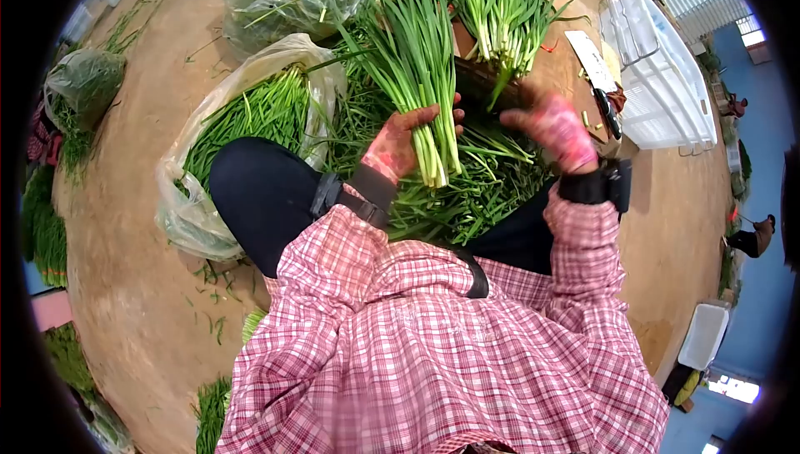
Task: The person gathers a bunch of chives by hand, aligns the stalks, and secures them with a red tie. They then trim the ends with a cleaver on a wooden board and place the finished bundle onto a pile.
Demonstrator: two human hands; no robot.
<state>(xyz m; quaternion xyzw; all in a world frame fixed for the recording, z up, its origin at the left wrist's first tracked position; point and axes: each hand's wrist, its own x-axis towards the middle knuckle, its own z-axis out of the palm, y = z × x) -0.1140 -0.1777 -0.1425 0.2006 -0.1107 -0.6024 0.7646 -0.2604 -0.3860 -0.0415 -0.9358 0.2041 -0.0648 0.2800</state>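
My left hand [395, 144] is closed around a bunch of garlic chives [421, 71], its pale stem ends pointing down toward me and its green leaves away. To the right, my right hand [557, 127] is raised and motion-blurred, with thumb and fingers apart. A single blurred green leaf [500, 86] shows just beyond its fingertips. Past that, another pile of garlic chives [507, 17] lies on a brown board [567, 79]. Loose green leaves [467, 196] heap up between my legs, below both hands.
An open plastic bag of chives [250, 121] stands by my left knee, another filled bag [283, 8] behind it. On the board's right lie a white blade [590, 61] and a black-handled tool [607, 112]. White crates [667, 79] stand beyond. A person [752, 237] is far right.
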